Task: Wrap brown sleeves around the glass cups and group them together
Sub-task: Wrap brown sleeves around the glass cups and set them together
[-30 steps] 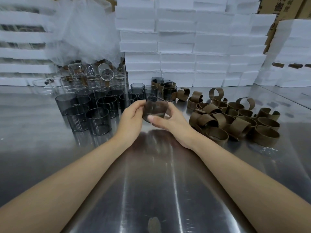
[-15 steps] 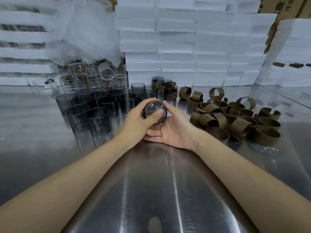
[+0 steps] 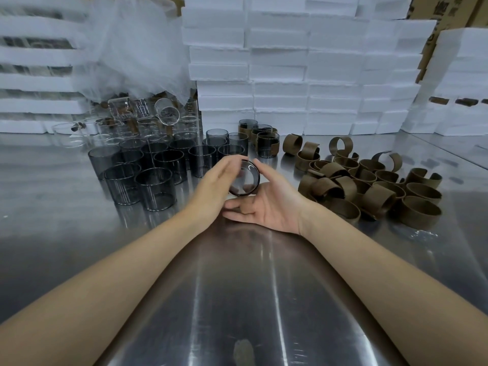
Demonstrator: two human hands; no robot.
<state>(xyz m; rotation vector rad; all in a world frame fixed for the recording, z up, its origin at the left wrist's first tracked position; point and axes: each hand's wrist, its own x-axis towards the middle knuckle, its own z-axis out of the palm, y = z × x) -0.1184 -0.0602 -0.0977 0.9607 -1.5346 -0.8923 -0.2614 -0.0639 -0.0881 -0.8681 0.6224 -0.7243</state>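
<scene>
Steel bench [image 3: 237, 299] runs out beneath both forearms, and white foam boxes [image 3: 303, 75] stack up as a wall well beyond the grip, with a crumpled plastic bag [image 3: 137, 48] far off to its left. Right of the grip lies a loose heap of brown sleeves [image 3: 369, 186]; left of it stand bare smoked cups [image 3: 155, 175], with clear cups [image 3: 148, 120] behind those. Three sleeved cups [image 3: 264, 141] stand grouped just beyond the grip. The left hand [image 3: 216, 180] curls over one glass cup [image 3: 244, 178], the right hand [image 3: 266, 204] cradles it palm-up, thumb on its rim. It has no sleeve and is tipped end-on, above the bench.
</scene>
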